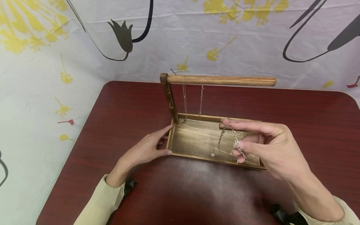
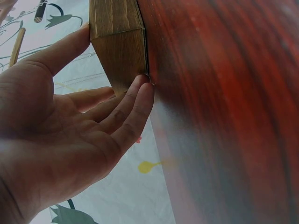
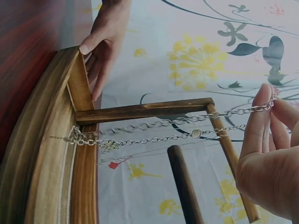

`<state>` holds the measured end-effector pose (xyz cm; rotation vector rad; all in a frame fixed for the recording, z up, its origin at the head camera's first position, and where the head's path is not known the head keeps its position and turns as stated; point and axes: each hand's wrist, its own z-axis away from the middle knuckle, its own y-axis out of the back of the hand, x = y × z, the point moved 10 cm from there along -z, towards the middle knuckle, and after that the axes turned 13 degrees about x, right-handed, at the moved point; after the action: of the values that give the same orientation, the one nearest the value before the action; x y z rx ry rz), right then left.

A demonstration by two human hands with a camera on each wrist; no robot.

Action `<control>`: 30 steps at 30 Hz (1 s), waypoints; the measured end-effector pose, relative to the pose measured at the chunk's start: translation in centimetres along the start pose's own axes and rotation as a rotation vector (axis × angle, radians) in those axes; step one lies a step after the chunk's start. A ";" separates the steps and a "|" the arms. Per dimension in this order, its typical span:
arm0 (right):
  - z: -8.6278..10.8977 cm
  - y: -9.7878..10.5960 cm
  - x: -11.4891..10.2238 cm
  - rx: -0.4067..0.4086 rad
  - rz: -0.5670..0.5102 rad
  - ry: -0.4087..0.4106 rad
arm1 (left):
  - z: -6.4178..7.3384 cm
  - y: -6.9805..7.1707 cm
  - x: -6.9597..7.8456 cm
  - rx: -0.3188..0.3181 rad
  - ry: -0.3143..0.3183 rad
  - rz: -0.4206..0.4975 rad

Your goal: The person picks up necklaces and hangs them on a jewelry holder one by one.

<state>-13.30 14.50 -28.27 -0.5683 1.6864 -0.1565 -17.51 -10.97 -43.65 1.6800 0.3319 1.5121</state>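
My left hand (image 1: 147, 147) grips the left end of a wooden jewelry stand (image 1: 194, 156), with the thumb at its front corner and the fingers along the end. In the left wrist view, the fingertips meet the wood low beside the tabletop. My right hand (image 1: 277, 143) is raised over the stand's right part and pinches a silver chain necklace (image 3: 154, 123) between thumb and fingers. The chain hangs in two strands, with a small round disc (image 3: 196, 134) on one, and its lower end reaches down to the tray base. Some links are hidden behind the fingers.
Two thin necklaces (image 1: 184, 100) hang from the stand's long upper bar (image 1: 222, 80), near its upright post (image 1: 170, 100). A shorter wooden bar (image 3: 184, 184) projects lower down. The reddish-brown table (image 1: 121, 106) meets a flower-patterned cloth (image 1: 174, 34) behind.
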 end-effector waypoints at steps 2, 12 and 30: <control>0.0 0.2 -0.3 0.010 -0.011 0.008 | 0.0 0.0 0.0 -0.001 0.000 0.000; 0.2 1.2 -1.7 0.001 -0.084 0.049 | 0.0 0.0 0.0 0.001 -0.004 0.000; 1.3 3.4 -4.7 0.004 -0.092 0.162 | -0.1 0.1 0.2 -0.001 -0.014 0.003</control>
<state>-12.56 19.86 -25.83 -0.6443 1.8170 -0.2790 -17.55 -10.86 -43.40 1.6896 0.3216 1.5018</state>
